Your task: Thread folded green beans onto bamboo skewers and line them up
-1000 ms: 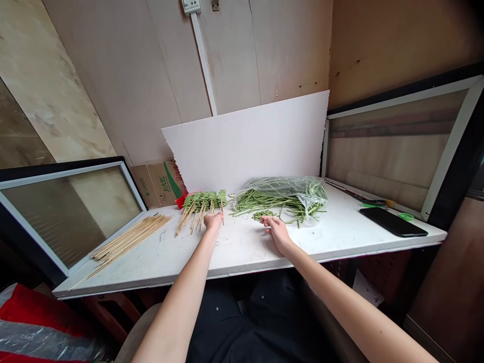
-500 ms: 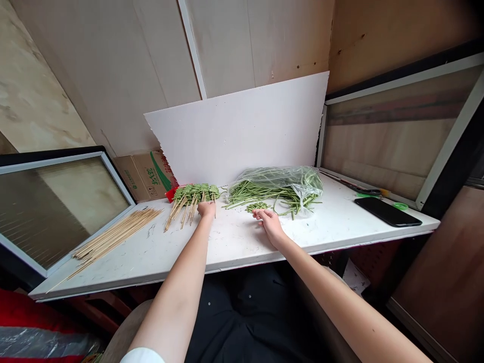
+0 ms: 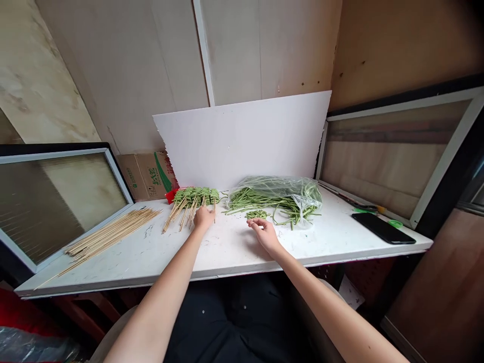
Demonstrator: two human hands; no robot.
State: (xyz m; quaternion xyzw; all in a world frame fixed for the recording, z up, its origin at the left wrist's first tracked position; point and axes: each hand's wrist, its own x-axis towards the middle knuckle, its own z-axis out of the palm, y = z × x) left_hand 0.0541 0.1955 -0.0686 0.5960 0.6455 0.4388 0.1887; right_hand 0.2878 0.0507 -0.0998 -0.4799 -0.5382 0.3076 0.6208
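Note:
Green bean pieces threaded on wooden skewers (image 3: 194,195) lie in a row at the back left of the white table. My left hand (image 3: 204,218) is closed at the lower ends of these skewers, near the row's right end; what its fingers hold is hidden. My right hand (image 3: 264,234) hovers over the table with its fingers partly curled and apart, nothing visible in them. Just beyond it sits a small pile of cut bean pieces (image 3: 257,215). Long green beans (image 3: 249,198) stick out of a clear plastic bag (image 3: 298,187) behind the pile.
Bare wooden skewers (image 3: 113,234) are spread on the left of the white table (image 3: 227,259). A black phone (image 3: 382,228), a green ring (image 3: 395,223) and scissors lie at the right. A cardboard box (image 3: 145,176) and a white board (image 3: 242,146) stand behind.
The camera view has shifted slightly. My left hand has moved a little left and nearer along the skewer ends. My right hand has drawn slightly back from the cut pieces.

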